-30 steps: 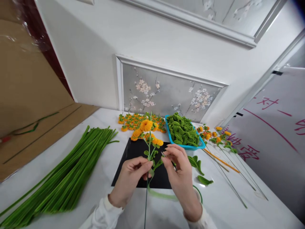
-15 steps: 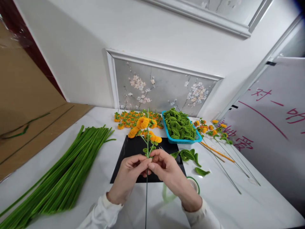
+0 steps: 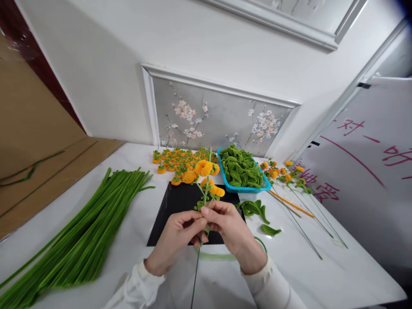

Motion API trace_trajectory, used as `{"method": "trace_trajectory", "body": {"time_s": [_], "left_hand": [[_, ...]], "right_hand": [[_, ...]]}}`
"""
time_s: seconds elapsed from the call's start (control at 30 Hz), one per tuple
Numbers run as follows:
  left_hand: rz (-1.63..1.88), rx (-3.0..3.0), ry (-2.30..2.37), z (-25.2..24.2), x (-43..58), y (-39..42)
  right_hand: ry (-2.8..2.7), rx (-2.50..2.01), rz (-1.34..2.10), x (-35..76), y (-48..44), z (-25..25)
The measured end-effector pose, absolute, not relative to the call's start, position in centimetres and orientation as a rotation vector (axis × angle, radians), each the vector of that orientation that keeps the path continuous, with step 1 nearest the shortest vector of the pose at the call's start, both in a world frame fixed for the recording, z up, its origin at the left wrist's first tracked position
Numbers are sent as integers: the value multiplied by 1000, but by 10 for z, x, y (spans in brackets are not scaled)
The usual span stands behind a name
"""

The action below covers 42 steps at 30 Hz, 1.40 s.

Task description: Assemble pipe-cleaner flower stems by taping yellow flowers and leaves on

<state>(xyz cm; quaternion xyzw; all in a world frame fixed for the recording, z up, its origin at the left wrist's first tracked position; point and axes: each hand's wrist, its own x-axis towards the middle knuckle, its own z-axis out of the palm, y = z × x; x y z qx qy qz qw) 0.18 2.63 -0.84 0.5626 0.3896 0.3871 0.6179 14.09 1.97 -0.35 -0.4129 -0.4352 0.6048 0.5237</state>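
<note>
A spray of fuzzy orange flowers [image 3: 204, 168] on a thin green stem [image 3: 195, 274] stands nearly upright between my hands. My left hand [image 3: 174, 238] is closed, pinching the stem below the blooms. Just above and to the right, the fingers of my right hand [image 3: 233, 229] are also closed on the stem, by small green leaves. A strip of pale green tape [image 3: 215, 256] stretches under my right wrist towards a tape roll [image 3: 263, 244], mostly hidden behind that hand. Whether my right fingers also grip the tape is hidden.
Long green fuzzy stems [image 3: 96, 223] lie bundled at left. A black mat [image 3: 164, 214] is under my hands. Behind it are many orange flower heads [image 3: 175, 159] and a blue basket [image 3: 230, 187] of green leaves. Loose leaves [image 3: 270, 230] and finished flower stems [image 3: 307, 236] lie right.
The flower spray has shifted slightly right and leans that way at the top. My right hand has moved in closer across the stem, and the tape strip now lies stretched flatter below it.
</note>
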Motion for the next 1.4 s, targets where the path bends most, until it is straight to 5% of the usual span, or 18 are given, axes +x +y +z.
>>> {"method": "trace_trajectory", "body": {"time_s": [0.33, 1.4], "left_hand": [[826, 973, 653, -8, 0, 27], [852, 1268, 768, -12, -2, 29]], "right_hand": [[-1005, -1025, 1281, 142, 22, 8], [-1252, -1113, 1081, 153, 16, -11]]}}
